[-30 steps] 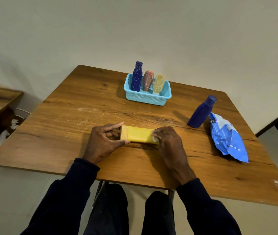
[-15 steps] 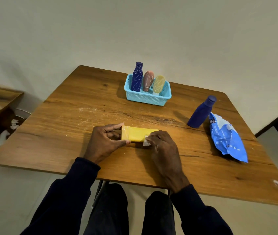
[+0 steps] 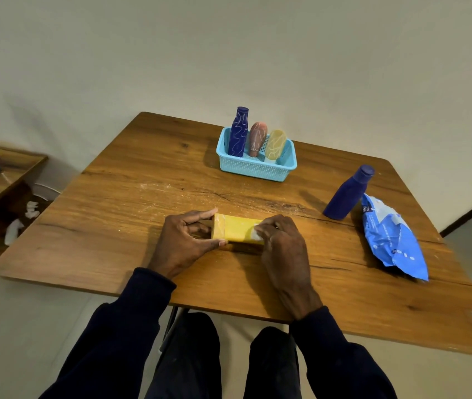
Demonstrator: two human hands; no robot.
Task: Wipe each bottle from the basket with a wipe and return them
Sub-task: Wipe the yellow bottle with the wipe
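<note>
Wooden counter (image 3: 113, 220) is carrying the yellow bottle (image 3: 237, 230) sideways near the front, left hand (image 3: 184, 244) pinching one end, right hand (image 3: 283, 249) curling onto a white wipe (image 3: 255, 235) at the other, so I'd be rolling it between full-length strokes.

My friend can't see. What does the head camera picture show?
A person at a wooden table holds a yellow bottle lying on its side with the left hand and presses a white wipe against it with the right hand. Behind, a blue basket holds three bottles; a dark blue bottle stands to the right beside a blue packet.
</note>
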